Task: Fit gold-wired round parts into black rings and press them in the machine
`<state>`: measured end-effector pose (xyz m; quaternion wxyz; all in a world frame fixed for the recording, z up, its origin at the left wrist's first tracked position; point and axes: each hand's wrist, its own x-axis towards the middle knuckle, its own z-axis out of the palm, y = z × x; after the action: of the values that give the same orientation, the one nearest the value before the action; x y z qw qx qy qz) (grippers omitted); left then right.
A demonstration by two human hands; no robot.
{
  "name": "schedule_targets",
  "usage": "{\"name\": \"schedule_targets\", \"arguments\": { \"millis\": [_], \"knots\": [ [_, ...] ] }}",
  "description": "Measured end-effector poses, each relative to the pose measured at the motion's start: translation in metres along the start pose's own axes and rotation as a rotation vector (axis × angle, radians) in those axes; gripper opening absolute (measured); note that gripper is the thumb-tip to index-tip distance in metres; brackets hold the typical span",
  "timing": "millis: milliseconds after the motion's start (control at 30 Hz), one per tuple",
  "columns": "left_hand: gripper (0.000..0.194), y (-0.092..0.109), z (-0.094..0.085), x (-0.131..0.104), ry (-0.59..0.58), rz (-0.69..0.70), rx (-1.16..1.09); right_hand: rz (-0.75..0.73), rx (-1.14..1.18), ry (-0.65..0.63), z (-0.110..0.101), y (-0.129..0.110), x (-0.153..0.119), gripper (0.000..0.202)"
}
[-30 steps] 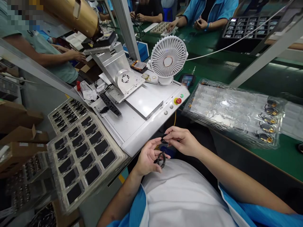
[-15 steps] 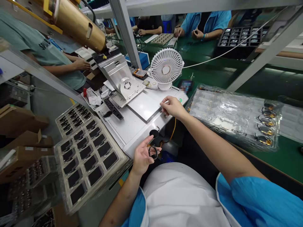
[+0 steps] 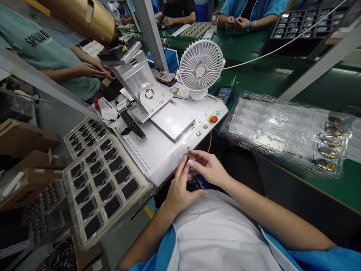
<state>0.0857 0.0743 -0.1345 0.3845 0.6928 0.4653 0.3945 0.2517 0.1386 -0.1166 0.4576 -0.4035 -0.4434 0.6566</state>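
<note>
Black hooked part (image 3: 188,154) pinched on my side of the fan (image 3: 201,71)

Nearer me than the fan, it sits where my grips meet. The right grip (image 3: 210,171) is narrow, thumb and fingertips on the part; the left grip (image 3: 180,191) brings its fingertips up against it with the thumb spread away, and I cannot tell whether it holds too. For good work, I'd keep the pinch light, bear on the edge, and leave the thin hook free so it doesn't bend.

Left of the fan and nearer me, a stack of clear trays (image 3: 74,214) carries flat black pieces (image 3: 130,188), one to a pocket. Right of the fan, on the green surface (image 3: 248,81), a clear tray stack (image 3: 265,124) shows amber-and-black parts (image 3: 328,152) along the end furthest from the fan; glare hides its middle pockets. Beyond the fan to the right, a black tray (image 3: 287,44) holds shiny pieces (image 3: 295,25). Well left of the fan, low down, a cardboard box (image 3: 84,256) holds dark, glinting bits (image 3: 62,258).
</note>
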Motion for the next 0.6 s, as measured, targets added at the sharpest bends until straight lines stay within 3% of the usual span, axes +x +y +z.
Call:
{"name": "schedule_targets", "arguments": {
  "millis": [133, 333, 467, 600],
  "knots": [
    [0.105, 0.004, 0.007, 0.009, -0.093, 0.031, -0.013, 0.010, 0.027, 0.089, -0.004, -0.005, 0.004, 0.046],
    [0.102, 0.001, -0.004, 0.011, -0.052, -0.007, -0.291, 0.118, 0.060, -0.018, -0.020, -0.021, 0.001, 0.042],
    [0.100, -0.002, -0.009, 0.012, -0.112, 0.086, -0.187, 0.159, 0.042, -0.022, -0.024, -0.023, -0.001, 0.042],
    [0.088, 0.000, -0.013, 0.015, -0.174, 0.065, -0.010, 0.203, 0.075, -0.094, -0.029, -0.020, 0.000, 0.044]
  ]
}}
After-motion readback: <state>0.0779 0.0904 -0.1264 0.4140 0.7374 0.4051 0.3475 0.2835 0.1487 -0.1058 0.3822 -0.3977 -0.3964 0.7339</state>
